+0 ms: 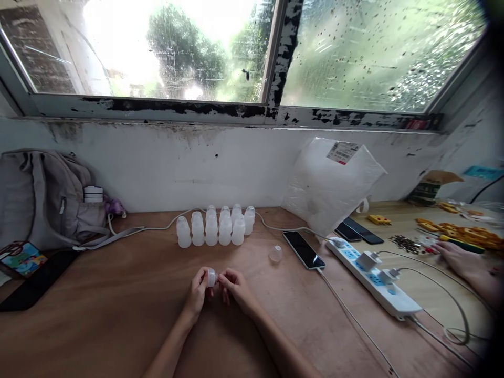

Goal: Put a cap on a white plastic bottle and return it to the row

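Observation:
Pinched in my left hand [198,291] is a small translucent bottle top [211,277] with a ribbed ring, turned on its side. My right hand [235,287] is closed at its narrow right end; the fingertips hide the exact part they grip. Beyond my hands, several small milky-white plastic bottles [211,228] stand upright in a tight group near the wall. To the right of my hands a clear dome-shaped cap [275,254] lies on the brown table [129,304].
Right of the cap lie a charging phone [304,250] and a white power strip [374,278] with cables. A plastic bag [334,184] leans on the wall; a grey backpack [51,199] sits left. Another person's hand [460,261] is near yellow parts [464,233] at the right.

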Demonstrator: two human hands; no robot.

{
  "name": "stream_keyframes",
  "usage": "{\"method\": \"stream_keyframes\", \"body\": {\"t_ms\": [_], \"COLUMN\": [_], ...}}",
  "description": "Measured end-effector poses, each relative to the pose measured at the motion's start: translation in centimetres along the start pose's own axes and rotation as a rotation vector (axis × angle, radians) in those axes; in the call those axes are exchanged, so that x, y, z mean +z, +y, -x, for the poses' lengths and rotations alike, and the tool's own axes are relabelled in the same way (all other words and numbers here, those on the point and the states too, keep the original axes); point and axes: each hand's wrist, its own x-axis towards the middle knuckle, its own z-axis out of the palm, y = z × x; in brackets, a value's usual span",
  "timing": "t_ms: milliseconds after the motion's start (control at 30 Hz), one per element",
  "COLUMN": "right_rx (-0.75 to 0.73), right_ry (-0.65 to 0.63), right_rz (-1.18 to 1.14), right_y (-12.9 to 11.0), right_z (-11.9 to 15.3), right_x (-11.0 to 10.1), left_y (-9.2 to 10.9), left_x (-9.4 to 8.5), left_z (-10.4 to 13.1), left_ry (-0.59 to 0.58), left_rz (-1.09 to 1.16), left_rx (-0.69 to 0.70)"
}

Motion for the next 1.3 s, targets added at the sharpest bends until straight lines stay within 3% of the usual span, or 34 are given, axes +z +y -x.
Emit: {"method": "stream_keyframes", "body": {"t_ms": [467, 733, 933, 1300], "right_rx": [-0.051, -0.025, -0.011, -0.122], "right_ry": [0.071, 0.119, 0.16, 0.135], "right_rz": [0.02, 0.017, -0.074, 0.248], "right_y": [-0.8, -0.4, -0.2, 0.4], "right_z": [0.2, -0.1, -0.3, 0.3], "right_x": [-0.9, -1.7, -0.4, 0.0], "left_y": [-0.1, 1.3, 0.1, 0.5], "left_x": [1.0, 0.1, -0.1, 0.0], "left_z": [0.4, 0.2, -0.1, 0.6], "left_ry": [-0.024, -0.156, 0.0, 0.105], "left_rz": [0.173, -0.146, -0.342, -0.625], "left_rx": [-0.098, -0.014, 0.106, 0.218]}}
